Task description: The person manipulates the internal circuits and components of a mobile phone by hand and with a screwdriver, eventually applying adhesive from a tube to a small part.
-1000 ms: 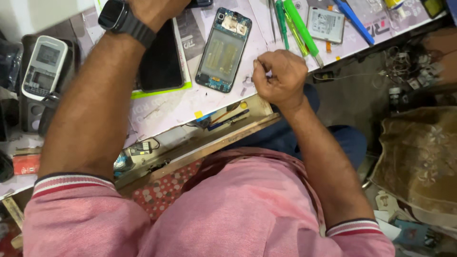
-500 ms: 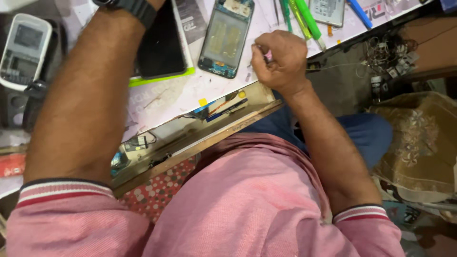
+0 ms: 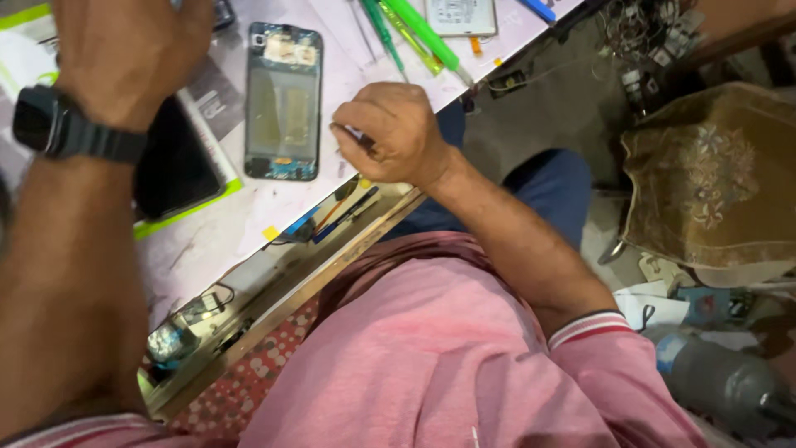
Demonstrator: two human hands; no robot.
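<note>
An opened phone frame (image 3: pixel 283 101) is seen lying flat on a pale worktable (image 3: pixel 249 216), its long axis running twelve to six. The right hand (image 3: pixel 390 133), curled shut around something too small to identify, sits just beside it at three o'clock. The left hand (image 3: pixel 124 50), wearing a wristwatch (image 3: pixel 50 124), is raised at nine o'clock; its grip cannot be told.

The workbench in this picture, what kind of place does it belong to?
Probably a phone repair bench. An opened phone frame lies on the white worktop, green-handled tools lie beside it, and a tangle of wires and small parts sits nearby. The right hand rests by the frame.
</note>
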